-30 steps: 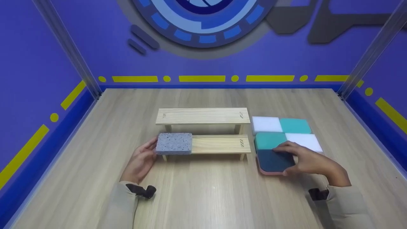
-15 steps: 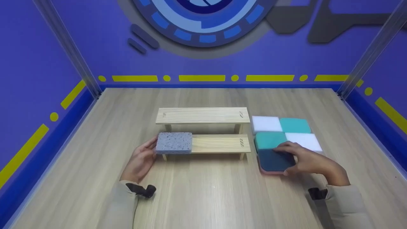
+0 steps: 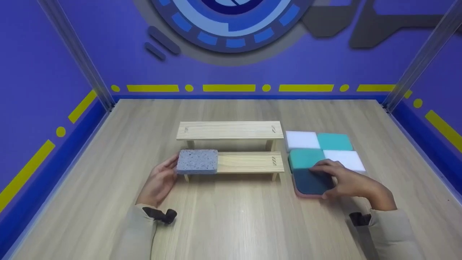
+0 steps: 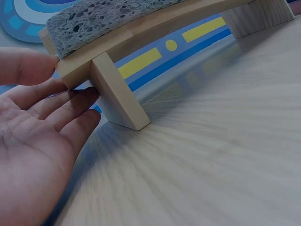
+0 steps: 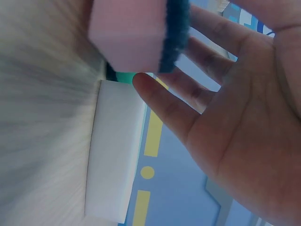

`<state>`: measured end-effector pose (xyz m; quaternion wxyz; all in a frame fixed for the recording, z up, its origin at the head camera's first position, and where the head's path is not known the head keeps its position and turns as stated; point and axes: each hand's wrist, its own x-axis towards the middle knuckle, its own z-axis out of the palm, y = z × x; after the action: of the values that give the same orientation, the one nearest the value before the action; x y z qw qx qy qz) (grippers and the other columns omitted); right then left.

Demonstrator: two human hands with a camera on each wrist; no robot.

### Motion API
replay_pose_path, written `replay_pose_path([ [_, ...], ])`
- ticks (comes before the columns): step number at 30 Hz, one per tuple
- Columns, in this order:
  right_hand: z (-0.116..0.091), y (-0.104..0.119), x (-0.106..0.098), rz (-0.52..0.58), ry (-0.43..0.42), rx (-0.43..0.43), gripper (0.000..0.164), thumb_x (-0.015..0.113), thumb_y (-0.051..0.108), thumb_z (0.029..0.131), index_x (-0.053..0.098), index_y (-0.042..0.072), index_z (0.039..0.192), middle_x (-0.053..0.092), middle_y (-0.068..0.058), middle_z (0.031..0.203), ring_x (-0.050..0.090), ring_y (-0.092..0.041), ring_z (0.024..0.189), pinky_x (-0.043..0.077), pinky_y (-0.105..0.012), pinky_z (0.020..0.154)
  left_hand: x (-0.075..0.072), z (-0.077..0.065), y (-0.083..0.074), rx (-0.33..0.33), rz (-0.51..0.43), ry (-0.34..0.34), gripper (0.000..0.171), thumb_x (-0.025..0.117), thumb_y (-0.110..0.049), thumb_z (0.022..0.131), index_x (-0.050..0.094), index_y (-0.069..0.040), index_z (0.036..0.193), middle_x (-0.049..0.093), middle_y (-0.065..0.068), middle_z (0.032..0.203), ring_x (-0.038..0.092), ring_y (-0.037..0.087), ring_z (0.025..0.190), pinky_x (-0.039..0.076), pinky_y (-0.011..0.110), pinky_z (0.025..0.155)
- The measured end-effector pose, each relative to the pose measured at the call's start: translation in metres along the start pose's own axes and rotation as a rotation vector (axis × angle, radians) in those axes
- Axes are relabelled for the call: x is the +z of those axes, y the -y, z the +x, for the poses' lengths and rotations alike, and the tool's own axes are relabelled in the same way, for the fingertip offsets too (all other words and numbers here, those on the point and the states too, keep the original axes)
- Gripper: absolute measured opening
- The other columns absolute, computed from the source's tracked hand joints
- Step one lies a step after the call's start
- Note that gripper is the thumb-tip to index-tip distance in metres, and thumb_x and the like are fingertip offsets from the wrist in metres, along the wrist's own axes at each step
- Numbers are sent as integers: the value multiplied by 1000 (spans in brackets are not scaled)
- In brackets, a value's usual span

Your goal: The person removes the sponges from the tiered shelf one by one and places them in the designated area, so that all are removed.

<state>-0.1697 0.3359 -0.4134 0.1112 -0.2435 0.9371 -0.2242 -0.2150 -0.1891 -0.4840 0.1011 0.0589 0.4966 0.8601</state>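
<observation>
A low wooden rack [image 3: 249, 162] carries a grey porous speckled block [image 3: 197, 161] at its left end. My left hand [image 3: 158, 182] is at that end. In the left wrist view its thumb [image 4: 28, 66] touches the board's corner below the block, and its fairly straight fingers [image 4: 75, 106] lie under the board beside the leg. To the right, my right hand [image 3: 350, 183] spans a pink sponge with a dark blue scouring top [image 3: 313, 182], fingers over its far edge and thumb at its near right corner. The sponge's pink side [image 5: 129, 40] shows in the right wrist view.
A second wooden rack [image 3: 229, 130] stands just behind. Beyond the dark-topped sponge lie a green-topped sponge [image 3: 306, 157], white blocks [image 3: 344, 160] [image 3: 302, 140] and another green-topped sponge [image 3: 335, 141]. Blue panels [image 3: 231, 76] border the wooden table [image 3: 231, 224].
</observation>
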Motion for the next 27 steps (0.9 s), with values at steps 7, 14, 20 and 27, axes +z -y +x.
replay_pose_path([
  [7, -1, 0, -1, -9, 1, -25, 64, 81, 20, 71, 57, 11, 130, 51, -8, 130, 45, -30, 117, 48, -42, 91, 0, 1, 0, -8, -6, -13, 67, 29, 20, 81, 18, 12, 147, 17, 28, 156, 55, 11, 119, 45, 22, 102],
  [14, -1, 1, -3, 5, -11, -21, 60, 79, 22, 74, 59, 11, 129, 53, -8, 129, 45, -30, 117, 47, -45, 91, 0, 1, 0, -3, -7, -9, 68, 29, 21, 80, 18, 12, 147, 17, 28, 156, 56, 11, 119, 45, 23, 103],
  [20, 0, 3, -3, 3, -87, -27, 55, 74, 31, 82, 59, 7, 129, 57, -11, 128, 49, -34, 117, 47, -54, 94, 0, 0, -1, 3, -6, 4, 68, 30, 20, 81, 16, 13, 147, 15, 29, 156, 56, 11, 118, 45, 24, 104],
  [27, 5, 8, -3, 34, -232, -45, 52, 69, 27, 87, 56, 1, 131, 58, -18, 131, 46, -44, 127, 41, -65, 99, 0, 0, 0, 14, 12, 18, 69, 31, 20, 80, 15, 13, 147, 13, 31, 155, 56, 11, 118, 45, 23, 103],
])
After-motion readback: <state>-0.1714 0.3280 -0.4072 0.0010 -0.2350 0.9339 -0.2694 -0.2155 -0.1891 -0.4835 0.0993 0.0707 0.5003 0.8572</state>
